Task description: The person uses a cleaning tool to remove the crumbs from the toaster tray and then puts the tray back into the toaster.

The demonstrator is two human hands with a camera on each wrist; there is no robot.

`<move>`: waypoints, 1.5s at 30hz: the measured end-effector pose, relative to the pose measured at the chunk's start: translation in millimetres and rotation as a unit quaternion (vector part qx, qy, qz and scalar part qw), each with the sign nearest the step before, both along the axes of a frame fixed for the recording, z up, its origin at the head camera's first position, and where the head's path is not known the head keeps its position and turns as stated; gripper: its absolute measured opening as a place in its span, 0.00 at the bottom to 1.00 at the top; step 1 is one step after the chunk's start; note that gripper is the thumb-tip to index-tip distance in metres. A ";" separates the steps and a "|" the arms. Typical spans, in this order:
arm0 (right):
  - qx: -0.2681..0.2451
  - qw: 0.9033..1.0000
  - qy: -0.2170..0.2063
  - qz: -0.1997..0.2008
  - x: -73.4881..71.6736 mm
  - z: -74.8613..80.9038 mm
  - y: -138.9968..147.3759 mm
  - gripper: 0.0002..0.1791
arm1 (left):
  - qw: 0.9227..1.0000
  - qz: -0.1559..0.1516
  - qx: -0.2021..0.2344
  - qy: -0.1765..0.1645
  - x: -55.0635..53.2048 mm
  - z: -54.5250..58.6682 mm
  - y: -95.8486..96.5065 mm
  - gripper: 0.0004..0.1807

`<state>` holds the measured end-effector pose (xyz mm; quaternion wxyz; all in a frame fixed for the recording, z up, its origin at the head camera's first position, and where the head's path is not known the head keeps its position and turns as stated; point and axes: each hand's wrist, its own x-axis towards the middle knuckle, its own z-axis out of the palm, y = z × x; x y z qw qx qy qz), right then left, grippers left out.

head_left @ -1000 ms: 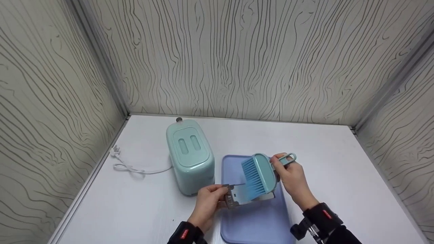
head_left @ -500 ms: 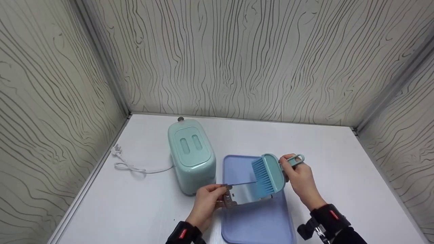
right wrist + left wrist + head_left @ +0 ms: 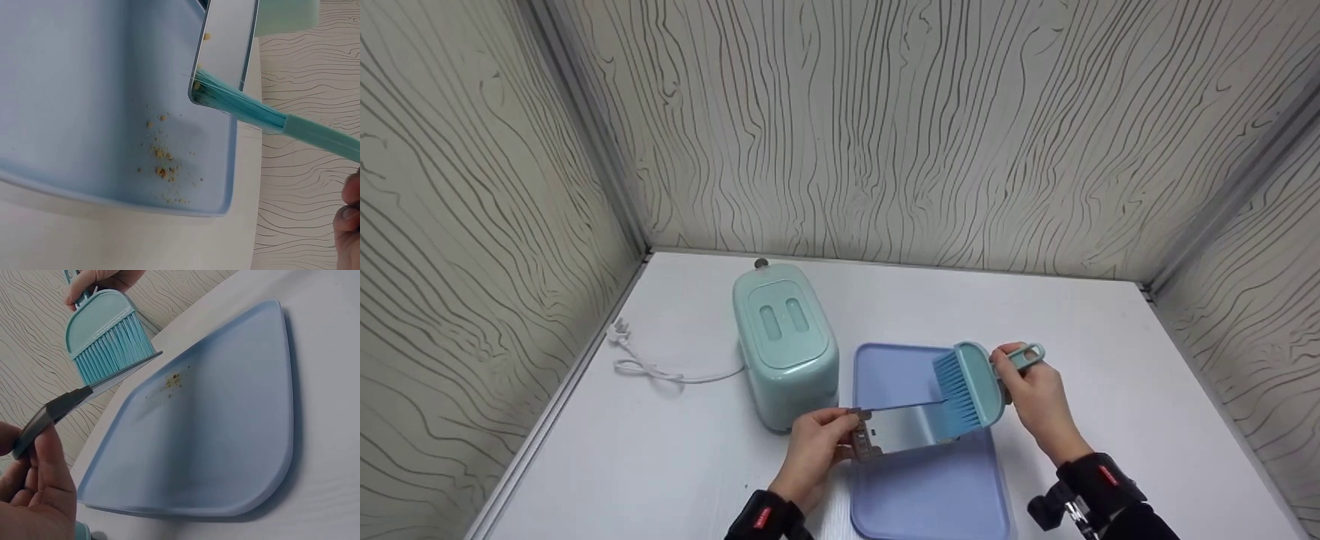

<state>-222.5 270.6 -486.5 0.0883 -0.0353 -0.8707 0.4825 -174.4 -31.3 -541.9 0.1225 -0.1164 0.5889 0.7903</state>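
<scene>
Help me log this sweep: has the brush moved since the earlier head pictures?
Yes: in the head view, the brush has shifted rightward, farther from the mint-green toaster, which stays put.

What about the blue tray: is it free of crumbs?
No, brown and yellow crumbs lie on the blue tray near one corner.

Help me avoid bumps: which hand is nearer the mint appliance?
Left: the left hand is by the near end of the appliance; the right hand is farther, across the tray.

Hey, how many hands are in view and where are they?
2: the left hand holds one end of the silvery tray, and the right hand grips the brush.
</scene>
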 end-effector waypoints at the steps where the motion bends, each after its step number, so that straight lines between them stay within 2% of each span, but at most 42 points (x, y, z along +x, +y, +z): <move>1: 0.003 1.000 0.001 0.001 -0.2 -0.2 0.4 0.17 | 1.000 0.000 -0.002 -0.001 -0.4 -0.6 -0.2 0.15; 22: -0.003 1.000 -0.003 -0.001 -1.5 -5.0 5.0 0.19 | 0.999 0.014 -0.028 -0.009 -2.6 -2.1 -5.2 0.17; 30: -0.006 1.000 -0.015 0.001 -1.5 -5.9 7.5 0.21 | 1.000 0.016 -0.012 0.001 -2.2 -2.0 -6.8 0.18; 39: 0.025 0.999 -0.023 0.002 -3.3 -7.8 7.9 0.21 | 1.000 0.017 -0.010 -0.001 -3.4 -2.7 -7.3 0.17; 45: 0.022 0.999 -0.033 -0.001 -2.5 -8.2 8.4 0.24 | 1.000 0.015 -0.006 0.001 -4.4 -2.9 -8.4 0.17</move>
